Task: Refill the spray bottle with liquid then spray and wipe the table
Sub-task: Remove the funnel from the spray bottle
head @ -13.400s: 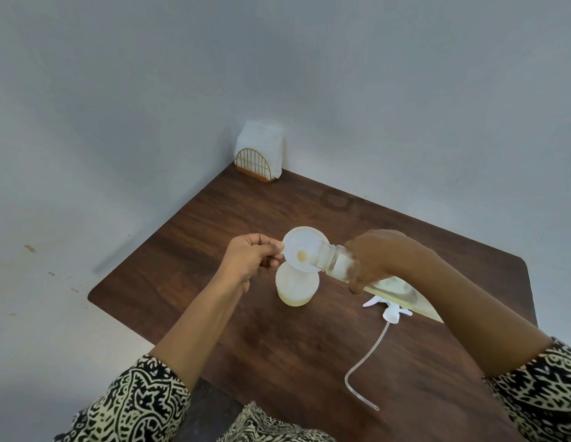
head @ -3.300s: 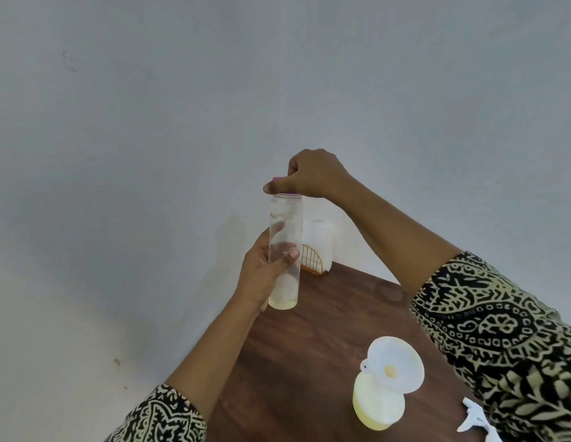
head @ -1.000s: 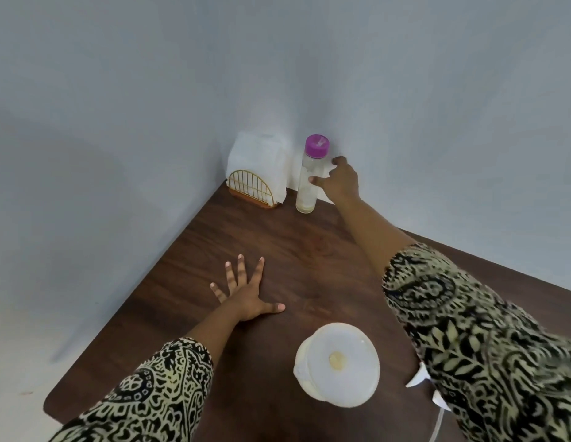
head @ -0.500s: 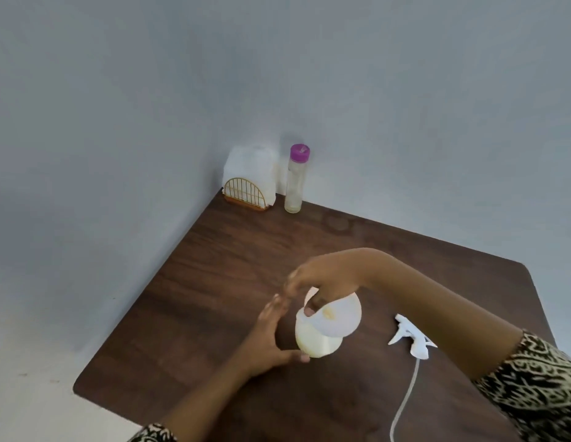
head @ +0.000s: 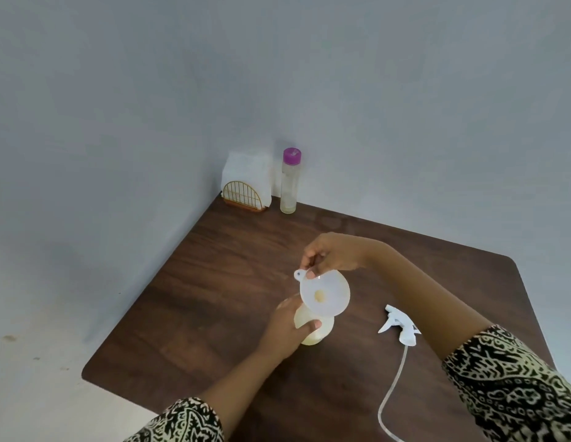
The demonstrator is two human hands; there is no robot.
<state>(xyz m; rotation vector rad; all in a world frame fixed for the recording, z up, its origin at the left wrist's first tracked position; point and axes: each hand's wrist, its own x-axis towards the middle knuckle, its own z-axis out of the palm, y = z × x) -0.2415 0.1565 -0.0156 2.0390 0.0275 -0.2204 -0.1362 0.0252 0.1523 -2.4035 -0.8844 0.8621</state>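
Note:
A pale spray bottle (head: pixel 320 333) with yellowish liquid stands open near the middle of the dark wooden table (head: pixel 214 288). My left hand (head: pixel 285 330) grips its side. A white funnel (head: pixel 325 296) is tilted above the bottle's mouth, and my right hand (head: pixel 332 255) pinches its rim by the small tab. The white spray head (head: pixel 400 330) with its long tube lies on the table to the right. A clear refill bottle (head: pixel 289 186) with a purple cap stands upright in the far corner.
A gold wire napkin holder (head: pixel 245 186) with white napkins stands in the far corner next to the refill bottle. Grey walls meet behind that corner. The table's left edge drops off to a light floor.
My right hand has raised and tilted the funnel above the spray bottle. My left hand has closed round the bottle's side. Earlier, my right hand set the capped refill bottle in the corner.

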